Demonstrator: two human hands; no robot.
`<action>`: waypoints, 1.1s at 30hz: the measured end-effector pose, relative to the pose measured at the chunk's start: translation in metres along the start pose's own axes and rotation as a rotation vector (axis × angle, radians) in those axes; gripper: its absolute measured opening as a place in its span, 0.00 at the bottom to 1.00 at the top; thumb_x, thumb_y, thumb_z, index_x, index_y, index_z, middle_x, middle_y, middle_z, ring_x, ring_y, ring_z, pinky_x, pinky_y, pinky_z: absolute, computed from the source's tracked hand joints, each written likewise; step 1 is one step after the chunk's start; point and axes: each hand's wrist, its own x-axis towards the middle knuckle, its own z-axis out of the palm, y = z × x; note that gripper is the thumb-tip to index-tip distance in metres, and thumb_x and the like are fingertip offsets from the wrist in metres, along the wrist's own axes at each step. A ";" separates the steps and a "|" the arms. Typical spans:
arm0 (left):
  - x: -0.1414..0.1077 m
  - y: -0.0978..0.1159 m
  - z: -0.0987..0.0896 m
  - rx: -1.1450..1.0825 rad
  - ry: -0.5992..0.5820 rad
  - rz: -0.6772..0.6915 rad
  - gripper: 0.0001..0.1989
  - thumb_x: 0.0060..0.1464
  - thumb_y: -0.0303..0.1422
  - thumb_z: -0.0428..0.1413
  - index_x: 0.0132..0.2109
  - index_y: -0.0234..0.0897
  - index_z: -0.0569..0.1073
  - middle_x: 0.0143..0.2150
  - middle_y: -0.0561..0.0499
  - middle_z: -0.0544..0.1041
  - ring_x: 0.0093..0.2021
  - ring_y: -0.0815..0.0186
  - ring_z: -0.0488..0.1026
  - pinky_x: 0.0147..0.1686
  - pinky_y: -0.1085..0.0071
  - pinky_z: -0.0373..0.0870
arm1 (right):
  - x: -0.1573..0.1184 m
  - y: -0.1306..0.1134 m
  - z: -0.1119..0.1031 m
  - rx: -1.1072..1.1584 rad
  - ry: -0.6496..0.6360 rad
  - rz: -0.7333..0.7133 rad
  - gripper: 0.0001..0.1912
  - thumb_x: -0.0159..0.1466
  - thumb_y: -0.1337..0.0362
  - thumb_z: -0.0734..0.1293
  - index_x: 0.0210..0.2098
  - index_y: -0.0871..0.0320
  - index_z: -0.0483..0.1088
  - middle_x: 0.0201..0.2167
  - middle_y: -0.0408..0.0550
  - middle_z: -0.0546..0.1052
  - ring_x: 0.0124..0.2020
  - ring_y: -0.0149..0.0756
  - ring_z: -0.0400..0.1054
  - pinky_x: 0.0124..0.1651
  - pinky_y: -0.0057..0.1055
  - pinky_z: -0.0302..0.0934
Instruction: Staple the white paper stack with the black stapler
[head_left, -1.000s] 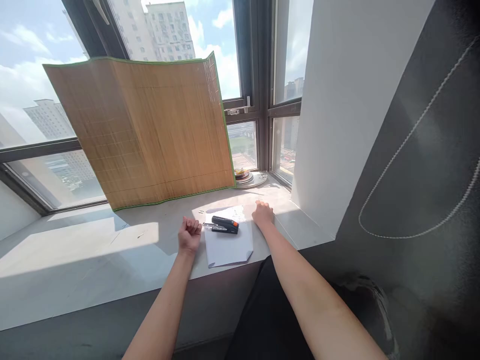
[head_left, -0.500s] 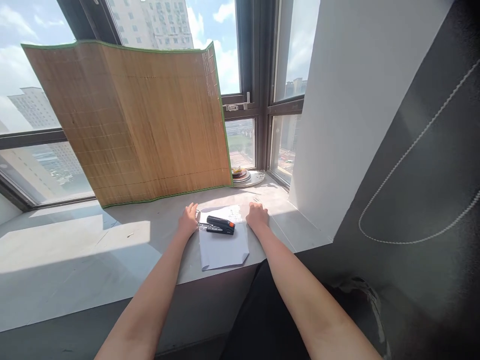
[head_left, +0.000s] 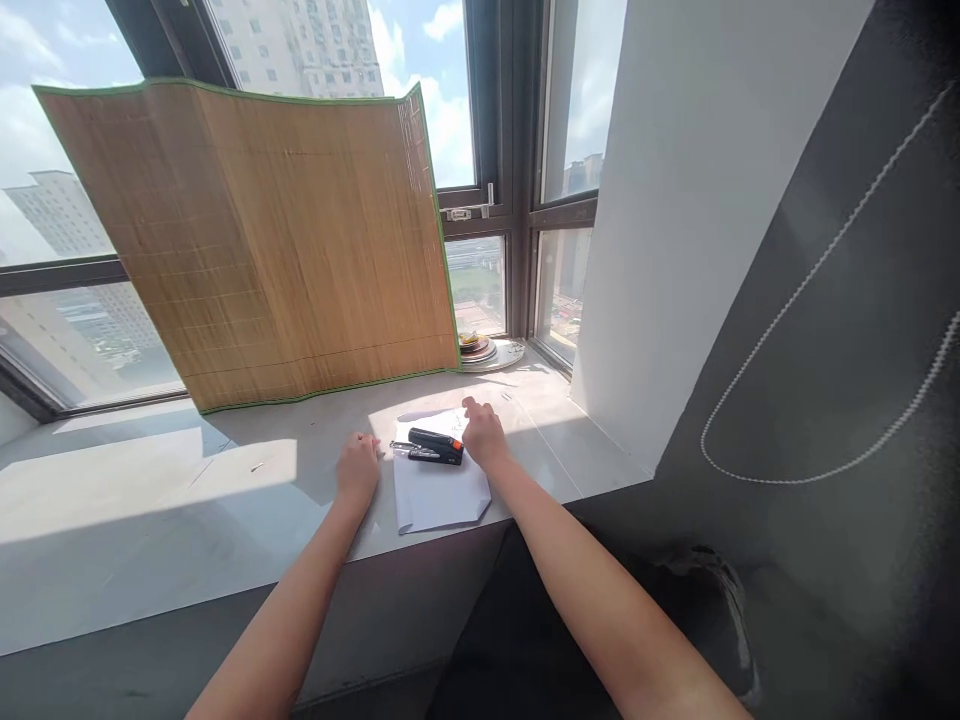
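Note:
A black stapler [head_left: 436, 440] with a small orange patch and a silvery front end lies on a white sheet of paper [head_left: 441, 497]. The sheet's near corners curl, and some dark marks show near its top edge. My left hand [head_left: 358, 468] rests on the sill to the left of the paper, fingers loosely bent and holding nothing, just short of the stapler's silvery end. Over the paper's upper right edge is my right hand [head_left: 484, 436], its fingers apart beside the stapler's orange end. Whether its fingertips touch the sheet I cannot tell.
Paper and stapler lie on a pale windowsill [head_left: 247, 500]. Behind, a bamboo mat [head_left: 300, 250] with green edging leans against the window. Stacked plates [head_left: 491, 354] stand in the corner. A beaded cord [head_left: 810, 270] hangs at right, and a small bit [head_left: 257, 467] lies on the sill.
My right hand has moved left and slightly away from me, onto the paper's edge, with its fingers opening. My left hand has drawn back a little from the paper, fingers bending more.

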 end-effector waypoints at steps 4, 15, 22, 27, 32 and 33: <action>-0.011 0.018 0.000 -0.345 0.067 -0.030 0.10 0.65 0.32 0.53 0.32 0.41 0.68 0.29 0.50 0.68 0.29 0.59 0.64 0.36 0.66 0.58 | -0.008 -0.019 0.009 0.149 0.052 -0.018 0.21 0.70 0.73 0.56 0.59 0.54 0.68 0.43 0.50 0.78 0.50 0.46 0.66 0.49 0.37 0.60; -0.035 0.040 -0.009 -0.510 -0.052 0.093 0.09 0.62 0.34 0.53 0.45 0.42 0.78 0.44 0.43 0.79 0.47 0.51 0.75 0.51 0.58 0.68 | -0.015 -0.026 0.028 0.163 -0.167 -0.201 0.20 0.65 0.70 0.71 0.56 0.51 0.73 0.45 0.49 0.78 0.51 0.43 0.69 0.53 0.35 0.62; -0.039 0.041 -0.013 -0.653 -0.041 0.026 0.11 0.63 0.36 0.58 0.51 0.43 0.76 0.30 0.54 0.76 0.28 0.63 0.71 0.36 0.68 0.65 | -0.016 -0.032 0.029 0.204 -0.138 -0.095 0.22 0.63 0.73 0.71 0.55 0.49 0.76 0.45 0.50 0.77 0.45 0.42 0.72 0.51 0.34 0.65; -0.040 0.037 -0.014 -0.658 -0.013 0.048 0.11 0.64 0.37 0.58 0.51 0.42 0.76 0.31 0.52 0.77 0.30 0.61 0.73 0.38 0.67 0.66 | -0.016 -0.035 0.017 0.298 -0.053 -0.150 0.24 0.62 0.77 0.68 0.53 0.48 0.77 0.46 0.47 0.79 0.51 0.43 0.71 0.56 0.36 0.65; -0.038 0.037 -0.017 -0.483 0.011 0.180 0.07 0.65 0.38 0.58 0.41 0.43 0.79 0.38 0.46 0.78 0.42 0.53 0.74 0.47 0.61 0.67 | -0.017 -0.031 0.007 0.300 -0.055 -0.157 0.24 0.61 0.76 0.69 0.52 0.48 0.78 0.46 0.47 0.80 0.51 0.43 0.71 0.57 0.38 0.65; -0.037 0.037 -0.017 -0.436 0.023 0.216 0.07 0.65 0.38 0.58 0.40 0.43 0.79 0.40 0.45 0.79 0.45 0.52 0.74 0.49 0.60 0.67 | -0.017 -0.030 0.007 0.292 -0.055 -0.137 0.24 0.62 0.76 0.69 0.53 0.48 0.78 0.46 0.47 0.80 0.50 0.42 0.72 0.56 0.38 0.65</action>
